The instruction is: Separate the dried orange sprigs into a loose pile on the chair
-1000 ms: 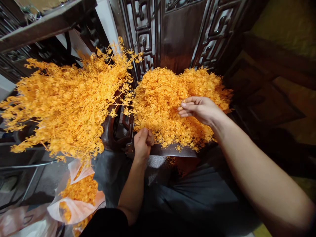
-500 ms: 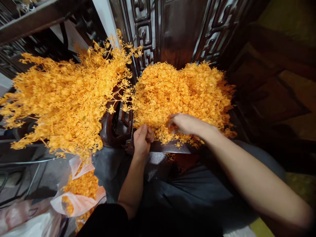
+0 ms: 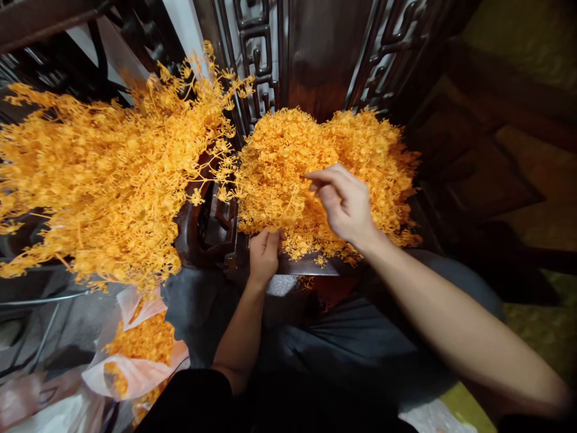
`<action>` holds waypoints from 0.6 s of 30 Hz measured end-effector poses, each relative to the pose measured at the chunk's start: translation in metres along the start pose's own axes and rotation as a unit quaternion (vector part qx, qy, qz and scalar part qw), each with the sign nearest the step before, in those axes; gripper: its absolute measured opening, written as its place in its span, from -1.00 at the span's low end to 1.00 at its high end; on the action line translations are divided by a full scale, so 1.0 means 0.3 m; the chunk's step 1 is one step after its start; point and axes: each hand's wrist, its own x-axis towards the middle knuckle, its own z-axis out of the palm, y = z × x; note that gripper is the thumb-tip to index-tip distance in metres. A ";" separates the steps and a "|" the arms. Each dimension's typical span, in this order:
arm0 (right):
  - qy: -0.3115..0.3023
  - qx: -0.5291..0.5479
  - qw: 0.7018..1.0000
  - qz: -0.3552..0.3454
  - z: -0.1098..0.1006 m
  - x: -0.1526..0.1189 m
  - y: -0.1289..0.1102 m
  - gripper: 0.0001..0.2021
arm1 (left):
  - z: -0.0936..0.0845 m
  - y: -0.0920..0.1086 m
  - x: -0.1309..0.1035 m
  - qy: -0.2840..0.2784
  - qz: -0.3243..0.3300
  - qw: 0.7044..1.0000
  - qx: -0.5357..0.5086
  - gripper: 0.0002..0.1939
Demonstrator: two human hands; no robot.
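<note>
My left hand (image 3: 265, 255) is closed in a pinch at the front edge of a dark wooden seat. It grips the lower end of a yellow-orange artificial flower sprig (image 3: 291, 207), which blends into the pile behind it. Over that flower pile (image 3: 374, 162) hovers my right hand (image 3: 346, 203), its index finger stretched out and its thumb apart from it. Nothing shows clearly between the right fingers. The pile of frilly yellow-orange sprigs covers most of the seat.
A larger bundle of the same sprigs (image 3: 103, 180) lies at the left, over the wooden armrest (image 3: 189, 237). Below it, a whitish plastic bag (image 3: 139, 376) holds more orange flowers. A carved dark wooden backrest (image 3: 331, 54) rises behind the pile.
My right hand has lifted up and away from beside my left hand, and its fingers have straightened. My left hand stays near the seat edge, still pinched. The view has shifted slightly.
</note>
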 end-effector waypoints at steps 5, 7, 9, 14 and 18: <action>-0.050 0.074 0.996 0.009 0.034 -0.008 -0.064 -0.67 | 0.007 0.015 -0.002 -0.007 0.057 0.990 0.131 -0.57; -0.002 0.096 0.994 0.051 0.043 -0.001 -0.049 -0.67 | 0.020 0.035 -0.004 -0.038 0.084 0.981 0.170 -0.62; 0.035 0.116 0.988 0.091 0.041 0.017 -0.011 -0.69 | 0.037 0.053 -0.010 -0.074 0.109 0.970 0.202 -0.67; 0.203 0.143 0.939 0.240 -0.050 0.113 0.181 -0.70 | 0.019 0.087 -0.041 -0.109 0.140 0.956 0.233 -0.70; 0.168 0.232 0.900 0.329 -0.106 0.128 0.252 -0.72 | -0.049 0.109 -0.033 -0.088 0.127 0.964 0.216 -0.72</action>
